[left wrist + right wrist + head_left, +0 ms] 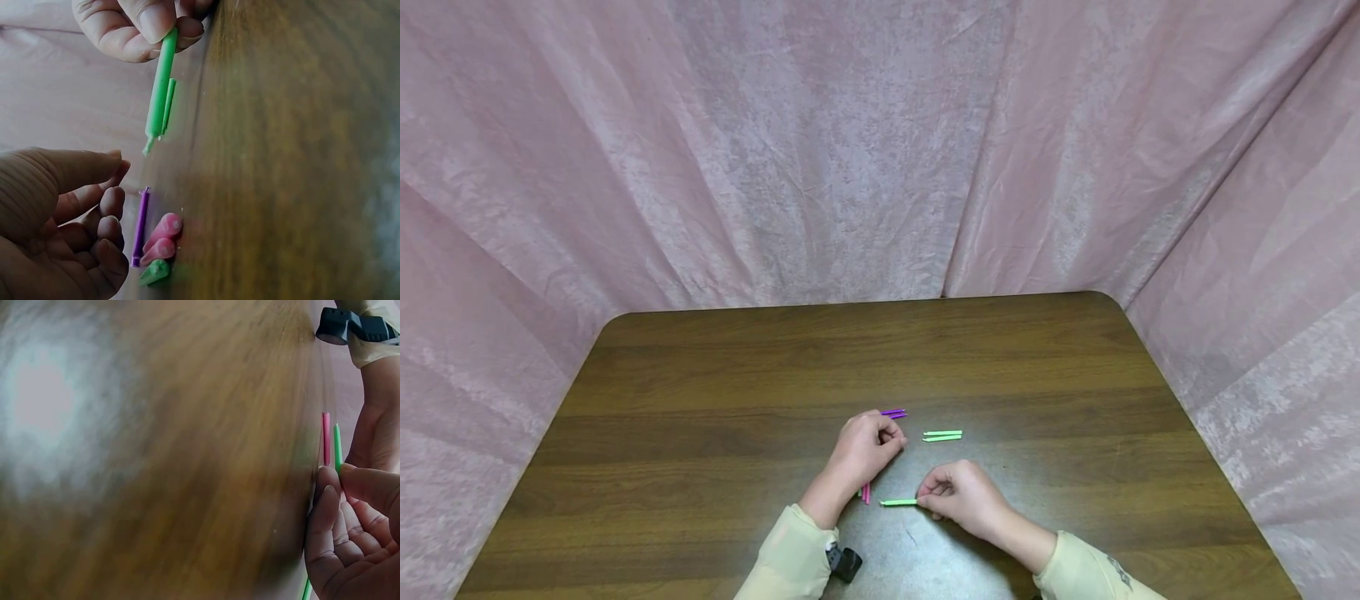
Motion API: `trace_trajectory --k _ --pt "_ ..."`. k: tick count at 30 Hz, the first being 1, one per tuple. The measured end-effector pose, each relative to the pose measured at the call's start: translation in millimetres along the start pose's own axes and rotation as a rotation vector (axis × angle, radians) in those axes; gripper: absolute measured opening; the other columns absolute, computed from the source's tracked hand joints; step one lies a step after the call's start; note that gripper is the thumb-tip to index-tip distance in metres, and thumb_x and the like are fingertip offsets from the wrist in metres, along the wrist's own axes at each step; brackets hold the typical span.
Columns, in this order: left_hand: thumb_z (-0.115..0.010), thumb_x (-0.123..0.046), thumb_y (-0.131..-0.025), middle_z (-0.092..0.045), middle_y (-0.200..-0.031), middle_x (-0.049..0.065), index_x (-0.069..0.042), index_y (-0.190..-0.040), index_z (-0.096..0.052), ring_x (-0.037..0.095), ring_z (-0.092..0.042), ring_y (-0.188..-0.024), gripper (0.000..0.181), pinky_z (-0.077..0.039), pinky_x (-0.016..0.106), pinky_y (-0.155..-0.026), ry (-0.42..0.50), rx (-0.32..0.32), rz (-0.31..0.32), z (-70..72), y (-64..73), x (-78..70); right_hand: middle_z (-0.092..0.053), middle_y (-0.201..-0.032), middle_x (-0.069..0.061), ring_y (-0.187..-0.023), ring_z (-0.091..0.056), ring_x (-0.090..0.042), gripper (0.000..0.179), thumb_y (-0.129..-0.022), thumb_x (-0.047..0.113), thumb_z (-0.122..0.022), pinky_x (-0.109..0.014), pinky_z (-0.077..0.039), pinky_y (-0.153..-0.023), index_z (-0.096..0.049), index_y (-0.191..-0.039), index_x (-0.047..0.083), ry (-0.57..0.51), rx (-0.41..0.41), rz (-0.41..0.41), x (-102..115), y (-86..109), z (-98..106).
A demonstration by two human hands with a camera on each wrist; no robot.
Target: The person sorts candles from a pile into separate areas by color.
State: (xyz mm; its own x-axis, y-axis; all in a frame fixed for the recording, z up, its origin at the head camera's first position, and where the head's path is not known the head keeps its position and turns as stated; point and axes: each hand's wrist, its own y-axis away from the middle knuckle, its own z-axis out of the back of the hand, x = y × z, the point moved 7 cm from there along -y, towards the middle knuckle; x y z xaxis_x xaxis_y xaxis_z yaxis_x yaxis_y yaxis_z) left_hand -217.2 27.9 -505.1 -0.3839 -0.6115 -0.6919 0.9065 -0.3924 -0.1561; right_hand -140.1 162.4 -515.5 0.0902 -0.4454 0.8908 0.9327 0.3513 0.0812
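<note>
My right hand [962,498] pinches one end of a bright green candle [898,502] between thumb and fingertips. Its wick end points left, towards my left hand [863,446]. The left hand hovers over the table with fingers loosely curled and nothing visible in them. Beneath and beside it lie pink candles [867,493] and a green candle [155,272], partly covered by that hand in the head view. Just past its fingers are two purple candles [898,416]. Two more green candles [943,432] lie side by side farther right.
The brown wooden table [700,383] has rounded far corners. Pink velvety curtains [850,150] hang behind it and at both sides. A black wrist device [846,564] sits at the left sleeve.
</note>
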Motion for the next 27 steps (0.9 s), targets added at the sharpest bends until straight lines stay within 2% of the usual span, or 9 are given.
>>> trace_trajectory --k 15,22,27 --pt "-0.077 -0.013 -0.08 -0.055 -0.071 -0.011 -0.015 -0.072 -0.069 0.01 -0.053 -0.066 0.012 -0.042 0.024 -0.065 0.032 0.01 0.033 4.5 5.6 0.8 -0.068 -0.071 -0.008 -0.055 -0.061 -0.013 0.005 -0.084 0.001 -0.071 -0.025 -0.052 -0.053 -0.07 -0.081 -0.003 -0.031 -0.002 -0.031 -9.6 -0.5 9.3" --pt "-0.077 -0.014 -0.079 -0.055 -0.07 -0.012 -0.017 -0.071 -0.069 0.004 -0.051 -0.064 0.012 -0.043 0.024 -0.064 0.029 0.026 0.036 6.1 8.8 0.1 -0.069 -0.072 -0.008 -0.055 -0.061 -0.013 0.005 -0.083 0.002 -0.072 -0.027 -0.053 -0.053 -0.071 -0.082 -0.003 -0.035 -0.027 -0.034 -12.4 -0.2 14.1" --pt "-0.077 -0.015 -0.08 -0.054 -0.07 -0.013 -0.018 -0.072 -0.069 0.005 -0.051 -0.066 0.011 -0.043 0.024 -0.066 0.01 0.033 0.037 7.0 11.6 0.6 -0.069 -0.073 -0.008 -0.055 -0.061 -0.013 0.005 -0.083 0.002 -0.072 -0.026 -0.053 -0.053 -0.071 -0.082 -0.002 -0.037 -0.044 -0.045 -15.0 -0.2 18.1"
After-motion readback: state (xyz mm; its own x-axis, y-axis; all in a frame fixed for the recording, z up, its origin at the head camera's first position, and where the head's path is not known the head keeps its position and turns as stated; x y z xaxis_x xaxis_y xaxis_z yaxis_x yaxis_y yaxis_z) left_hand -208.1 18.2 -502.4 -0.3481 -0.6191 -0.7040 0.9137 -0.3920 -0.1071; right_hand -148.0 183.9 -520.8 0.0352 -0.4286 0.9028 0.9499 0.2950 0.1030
